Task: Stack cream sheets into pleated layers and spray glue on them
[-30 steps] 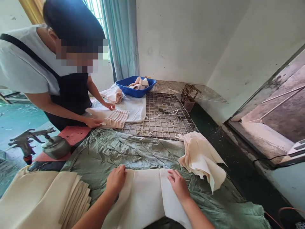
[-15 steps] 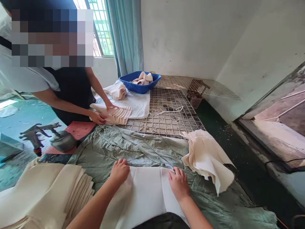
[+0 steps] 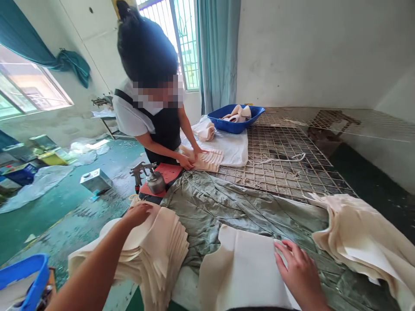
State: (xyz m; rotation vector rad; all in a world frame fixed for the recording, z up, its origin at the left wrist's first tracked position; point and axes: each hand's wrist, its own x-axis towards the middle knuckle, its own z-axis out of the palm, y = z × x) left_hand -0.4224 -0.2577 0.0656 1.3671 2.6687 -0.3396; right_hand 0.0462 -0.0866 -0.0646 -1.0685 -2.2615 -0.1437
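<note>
A white sheet piece [image 3: 253,268] with a curved cut at its left side lies flat on the crumpled green cloth before me. My right hand [image 3: 296,265] rests at its right edge, fingers spread. To the left, my left hand [image 3: 138,214] lies over the top of a fanned stack of cream pieces [image 3: 162,246], its fingers stretched out. Another pile of cream pieces [image 3: 359,237] hangs over the cloth at the right.
Across from me a co-worker [image 3: 155,116] handles a row of overlapping cream pieces [image 3: 210,160]. A spray gun [image 3: 154,179] stands on a red board [image 3: 170,172]. Behind are a blue basin [image 3: 233,125] with pieces and a wire mesh rack [image 3: 279,172]. A blue bin [image 3: 39,276] is at lower left.
My left hand has left the white piece and moved left onto the cream stack. My right hand stays by the piece's right edge. The view has swung left.
</note>
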